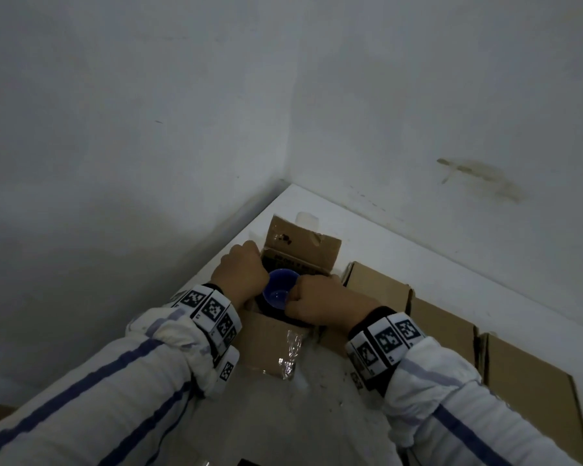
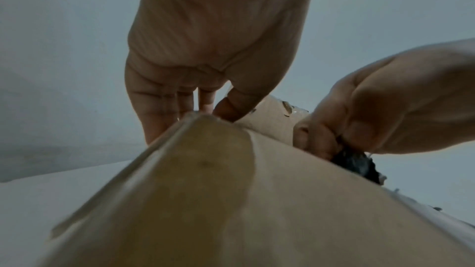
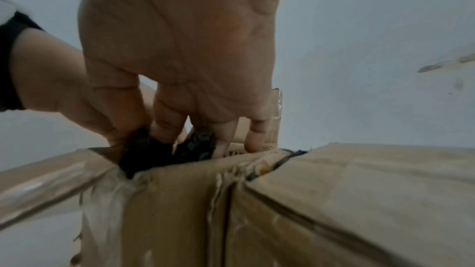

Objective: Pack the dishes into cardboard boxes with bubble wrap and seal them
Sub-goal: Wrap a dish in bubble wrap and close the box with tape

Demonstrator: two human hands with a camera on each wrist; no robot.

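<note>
A blue bowl (image 1: 278, 290) is being lowered into an open cardboard box (image 1: 270, 334) just below the middle of the head view, on a white worktop (image 1: 401, 237) that runs into the corner of two walls. The bowl is being kept mouth-up between the two hands, probably so that it settles flat inside a dark wrapping (image 3: 144, 153) that is lining the box.

The left hand (image 1: 241, 270) is being held at the box's left rim; in the left wrist view its fingers (image 2: 154, 98) are reaching down behind the cardboard edge with the thumb bent toward them, but what its grip is closed on cannot be told. The right hand (image 1: 320, 304) is being curled at the bowl's right side, and in the right wrist view its fingertips (image 3: 167, 127) are being pressed into the dark wrapping and pinching it, seemingly to draw the padding up round the bowl.

The far flap (image 1: 300, 243) is being left upright, so the opening is being kept clear. More cardboard boxes (image 1: 445, 317) are standing in a row toward the lower right. Sealing is judged not yet begun.
</note>
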